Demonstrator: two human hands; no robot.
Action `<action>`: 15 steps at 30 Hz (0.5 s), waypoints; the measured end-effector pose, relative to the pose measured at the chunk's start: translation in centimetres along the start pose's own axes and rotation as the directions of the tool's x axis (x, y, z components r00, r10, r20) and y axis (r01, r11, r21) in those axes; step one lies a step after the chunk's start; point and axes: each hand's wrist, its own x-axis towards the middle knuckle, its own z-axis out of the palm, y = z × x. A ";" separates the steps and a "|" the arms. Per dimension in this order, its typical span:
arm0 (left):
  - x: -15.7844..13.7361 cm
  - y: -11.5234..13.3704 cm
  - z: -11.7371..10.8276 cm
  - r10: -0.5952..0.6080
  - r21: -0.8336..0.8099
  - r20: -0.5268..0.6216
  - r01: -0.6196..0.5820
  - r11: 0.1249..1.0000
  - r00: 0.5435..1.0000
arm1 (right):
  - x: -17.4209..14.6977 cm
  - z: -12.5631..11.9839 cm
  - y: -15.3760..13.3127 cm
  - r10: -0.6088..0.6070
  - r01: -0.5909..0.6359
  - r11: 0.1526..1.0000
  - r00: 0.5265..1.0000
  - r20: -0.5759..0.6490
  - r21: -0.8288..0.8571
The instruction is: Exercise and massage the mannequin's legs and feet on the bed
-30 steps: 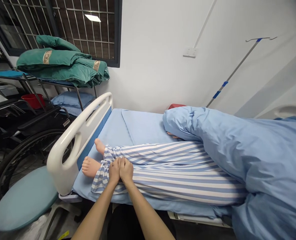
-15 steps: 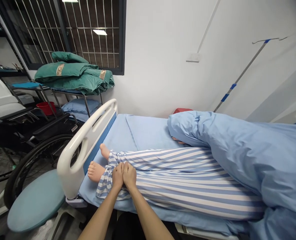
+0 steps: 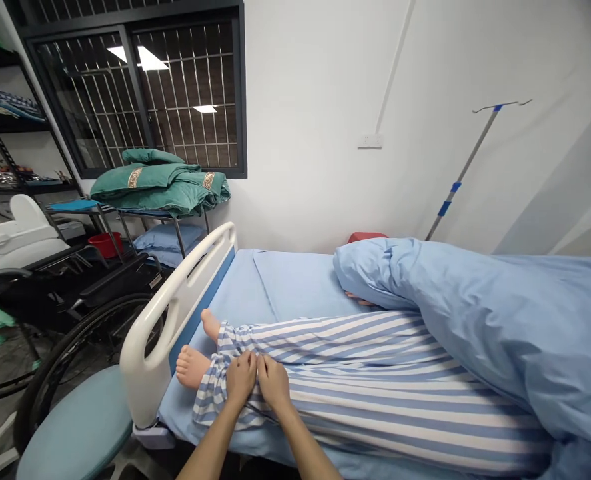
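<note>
My left hand (image 3: 241, 379) and my right hand (image 3: 274, 381) are side by side on the near lower leg of a figure lying on the bed. Their fingers are curled, knuckles up, around the cloth of the blue-and-white striped trousers (image 3: 355, 380); the fingertips are hidden. A narrow gap parts the two hands. Two bare feet (image 3: 192, 367) stick out of the cuffs left of my hands, toes up, close to the footboard. A light blue quilt (image 3: 475, 313), pushed to the right, covers the upper body, and a few fingers show under its edge.
The white bed footboard (image 3: 148, 347) stands at the left. Beyond it are a wheelchair (image 3: 100, 293), a round teal table top or seat (image 3: 78, 427) and green folded bedding (image 3: 160, 183) on a chair. An IV pole (image 3: 468, 167) rises behind the bed.
The view has tilted up, so the bed sits lower in the picture. My hands have come slightly apart, the right one shifting a little right along the trouser leg.
</note>
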 end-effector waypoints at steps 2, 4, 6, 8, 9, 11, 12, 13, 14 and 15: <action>0.0 0.1 0.0 -0.016 0.010 0.023 0.016 1.000 1.000 | -0.1 0.4 0.4 -0.014 0.014 1.000 1.000 0.012 0.010; 0.0 0.3 0.1 -0.040 0.022 0.051 0.039 0.999 0.998 | 0.0 0.7 0.7 -0.016 0.016 0.999 1.000 0.015 0.031; 0.0 0.4 0.1 -0.054 0.034 0.058 0.052 0.998 0.997 | 0.1 0.7 0.8 0.001 -0.002 0.997 1.000 0.014 0.072; 0.0 0.5 0.2 -0.055 0.039 0.045 0.053 0.998 0.997 | 0.3 0.6 0.8 0.014 -0.016 0.992 1.000 0.016 0.125; -0.1 0.6 0.2 -0.053 0.039 0.040 0.051 0.998 0.998 | 0.3 0.6 0.8 0.016 -0.018 0.989 1.000 0.016 0.150; -0.1 0.6 0.2 -0.049 0.038 0.038 0.048 0.998 0.998 | 0.4 0.5 0.7 0.017 -0.018 0.982 1.000 0.008 0.187; -0.1 0.6 0.2 -0.049 0.035 0.039 0.048 0.998 0.998 | 0.4 0.5 0.7 0.021 -0.021 0.979 1.000 0.001 0.201; 0.0 0.5 0.3 -0.047 0.029 0.042 0.046 0.999 0.998 | 0.4 0.4 0.6 0.029 -0.027 0.976 1.000 -0.007 0.216; 0.1 0.5 0.3 -0.044 0.018 0.045 0.043 0.999 0.998 | 0.4 0.4 0.6 0.035 -0.031 0.972 0.999 -0.014 0.233; 0.2 0.5 0.2 -0.040 -0.001 0.051 0.040 0.999 0.998 | 0.4 0.4 0.6 0.038 -0.031 0.967 0.999 -0.021 0.252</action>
